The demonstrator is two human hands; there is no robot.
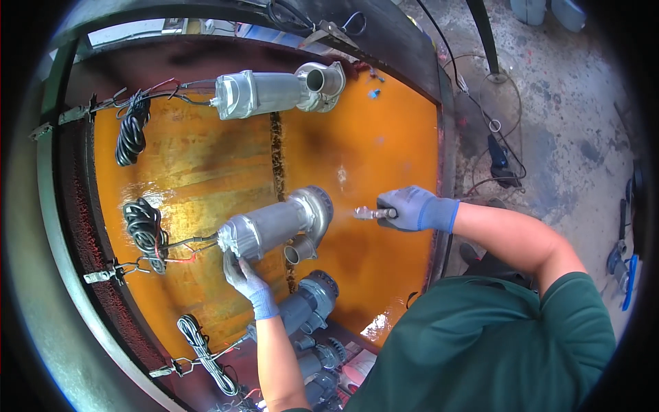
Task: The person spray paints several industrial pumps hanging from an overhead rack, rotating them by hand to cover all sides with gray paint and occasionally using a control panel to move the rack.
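Observation:
A silver submersible pump (264, 230) lies sideways in the middle, its round inlet and outlet end to the right. My gloved left hand (246, 278) grips the cable end of this pump from below, its fingertips partly hidden against the metal. My gloved right hand (410, 208) is closed round a spray gun (371, 213), most of whose body the hand hides. The nozzle points left at the pump, a short gap away, and a faint mist hangs between them. A coiled black cable (144, 230) trails from the pump's left end, beside a hook on the frame.
A second silver pump (261, 95) hangs farther back with its own coiled cable (132, 134). Nearer stands a grey pump (295, 309), with several more below it. An orange-coated panel (371, 144) lies behind them, inside a dark metal frame (445, 147). Hoses (473, 99) cross the concrete floor.

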